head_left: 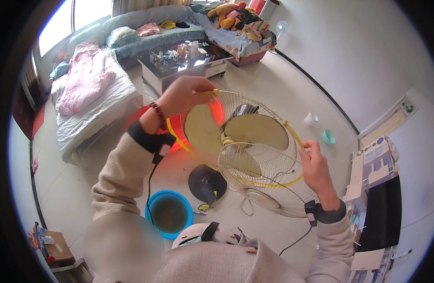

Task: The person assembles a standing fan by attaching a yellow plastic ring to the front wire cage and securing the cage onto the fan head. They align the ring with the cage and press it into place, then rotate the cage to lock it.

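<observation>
An electric fan with pale yellow-green blades [257,133] stands in front of me, its wire guard [259,101] around the blades. Another wire guard [292,200], with a white round disc at its middle, hangs tilted below it. A yellow band [185,146] runs along the rim. My left hand [188,90] has its fingers closed at a yellow clip [215,92] at the top left of the rim. On the right side, my right hand [317,170] pinches the yellow rim with thumb and fingers. A black round base [206,183] shows below the fan.
A blue basin [189,218] of murky water stands on the floor near me. A red plastic tub [177,125] is behind the fan. Further off are a low table [153,81] with bottles, a covered sofa [99,123], a white cup [311,118] and a green bowl [328,137].
</observation>
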A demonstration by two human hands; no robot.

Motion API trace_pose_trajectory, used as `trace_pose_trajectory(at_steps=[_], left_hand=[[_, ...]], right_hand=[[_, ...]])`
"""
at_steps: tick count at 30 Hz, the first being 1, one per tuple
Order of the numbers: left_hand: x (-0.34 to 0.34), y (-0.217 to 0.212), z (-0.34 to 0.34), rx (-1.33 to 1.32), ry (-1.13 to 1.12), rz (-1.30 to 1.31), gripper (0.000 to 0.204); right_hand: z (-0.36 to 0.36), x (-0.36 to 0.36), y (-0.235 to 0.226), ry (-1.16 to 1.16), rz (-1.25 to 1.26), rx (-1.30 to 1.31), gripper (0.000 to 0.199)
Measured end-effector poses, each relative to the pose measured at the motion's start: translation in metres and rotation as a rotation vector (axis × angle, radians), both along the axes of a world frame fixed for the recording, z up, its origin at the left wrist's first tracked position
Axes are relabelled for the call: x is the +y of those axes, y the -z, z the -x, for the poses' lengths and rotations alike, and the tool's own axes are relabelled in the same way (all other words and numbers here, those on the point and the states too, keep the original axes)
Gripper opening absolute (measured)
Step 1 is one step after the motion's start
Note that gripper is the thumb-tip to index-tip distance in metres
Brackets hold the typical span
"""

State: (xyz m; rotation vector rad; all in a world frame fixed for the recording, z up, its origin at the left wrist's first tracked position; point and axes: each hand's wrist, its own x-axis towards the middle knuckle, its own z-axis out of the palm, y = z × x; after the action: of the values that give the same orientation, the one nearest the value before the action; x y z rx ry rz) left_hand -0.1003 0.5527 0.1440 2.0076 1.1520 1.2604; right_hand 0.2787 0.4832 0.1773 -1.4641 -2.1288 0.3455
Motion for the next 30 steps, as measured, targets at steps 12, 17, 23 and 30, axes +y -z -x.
trace_pose_trajectory(at_steps=[12,17,23,30], left_hand=[[-0.086,0.048,-0.031,-0.361,0.589,0.764,0.035],[-0.109,0.062,-0.055,-0.110,0.530,0.726,0.037],[-0.136,0.062,-0.059,-0.078,0.542,0.689,0.047],[-0.158,0.067,-0.043,-0.025,0.382,0.654,0.038]], right_hand=[[0.004,-0.047,0.057,-0.183,0.027,-0.025,0.016],[0.031,-0.055,0.076,-0.285,0.090,0.044,0.015],[0.063,-0.059,0.087,-0.370,0.099,0.158,0.016],[0.094,-0.060,0.101,-0.494,0.111,0.200,0.017]])
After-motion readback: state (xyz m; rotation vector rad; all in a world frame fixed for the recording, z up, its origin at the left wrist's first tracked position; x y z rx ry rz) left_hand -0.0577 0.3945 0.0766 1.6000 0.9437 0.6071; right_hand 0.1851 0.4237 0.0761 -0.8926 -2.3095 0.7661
